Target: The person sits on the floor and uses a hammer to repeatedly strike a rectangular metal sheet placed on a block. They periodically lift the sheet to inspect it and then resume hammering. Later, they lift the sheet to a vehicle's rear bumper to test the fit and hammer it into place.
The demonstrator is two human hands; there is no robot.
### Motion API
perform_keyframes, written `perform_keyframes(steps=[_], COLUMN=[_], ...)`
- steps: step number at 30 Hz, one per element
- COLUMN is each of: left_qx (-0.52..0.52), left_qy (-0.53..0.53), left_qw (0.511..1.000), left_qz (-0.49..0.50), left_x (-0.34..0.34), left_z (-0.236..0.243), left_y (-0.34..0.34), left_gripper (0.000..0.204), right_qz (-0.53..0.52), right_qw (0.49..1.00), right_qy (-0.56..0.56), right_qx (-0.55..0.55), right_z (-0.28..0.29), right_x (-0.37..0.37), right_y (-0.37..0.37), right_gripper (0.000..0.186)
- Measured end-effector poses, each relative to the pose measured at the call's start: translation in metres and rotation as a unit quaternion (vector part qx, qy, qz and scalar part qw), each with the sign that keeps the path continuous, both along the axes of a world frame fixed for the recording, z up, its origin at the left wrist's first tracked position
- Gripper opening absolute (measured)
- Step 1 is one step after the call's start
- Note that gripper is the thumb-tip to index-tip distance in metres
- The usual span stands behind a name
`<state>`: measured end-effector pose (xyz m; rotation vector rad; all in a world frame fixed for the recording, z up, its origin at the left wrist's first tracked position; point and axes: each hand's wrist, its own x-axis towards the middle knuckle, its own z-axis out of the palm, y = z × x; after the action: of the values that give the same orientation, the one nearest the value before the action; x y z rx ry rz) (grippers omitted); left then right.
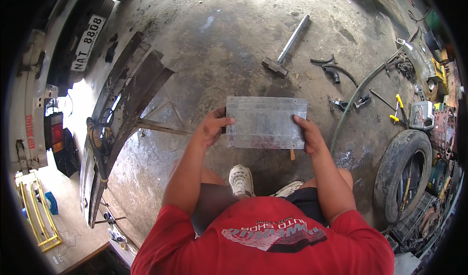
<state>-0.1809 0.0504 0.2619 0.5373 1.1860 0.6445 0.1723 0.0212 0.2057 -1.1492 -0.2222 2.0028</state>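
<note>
A flat rectangular sheet metal plate [266, 123], dull silver with faint crease lines and small holes near its corners, is held up in front of me above the floor. My left hand [213, 126] grips its left edge, thumb on the upper face and fingers behind. On the opposite edge, my right hand [310, 134] pinches it the same way. Beyond the plate a sledgehammer [291, 42] lies on the concrete, its dark head toward me and its pale handle pointing away. A thin wooden-looking piece [292, 154] shows just below the plate's near edge.
At left, a long dark metal beam [131, 87] stands beside a vehicle's rear [53, 80]. A worn tyre [402, 175] sits at right near piled tools and parts. A hose [363, 84] runs along the floor there, by black pipe pieces [332, 74] and a yellow-handled tool [399, 110].
</note>
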Motion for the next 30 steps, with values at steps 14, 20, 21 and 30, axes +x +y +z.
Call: perform_keyframes(steps=[14,20,21,30], left_qx=[0.007,0.033,0.041,0.322], left_qy=[0.021,0.035,0.041,0.254], left_qw=[1.000,0.999,0.998,0.910], left_qz=[-0.007,-0.021,-0.023,0.051], left_x=[-0.002,0.000,0.002,-0.001], left_z=[-0.007,-0.007,-0.007,-0.054], left_y=[0.000,0.002,0.004,0.004], left_gripper=[0.069,0.067,0.064,0.022], right_qz=[0.016,0.031,0.039,0.136], right_qw=[0.999,0.997,0.995,0.964], right_qy=[-0.029,-0.065,-0.082,-0.166], right_qx=[0.028,0.039,0.045,0.156], right_z=[-0.007,-0.007,-0.006,-0.003], right_x=[-0.007,-0.004,-0.002,0.007], right_y=[0.004,0.004,0.004,-0.001], right_gripper=[0.044,0.050,0.052,0.053])
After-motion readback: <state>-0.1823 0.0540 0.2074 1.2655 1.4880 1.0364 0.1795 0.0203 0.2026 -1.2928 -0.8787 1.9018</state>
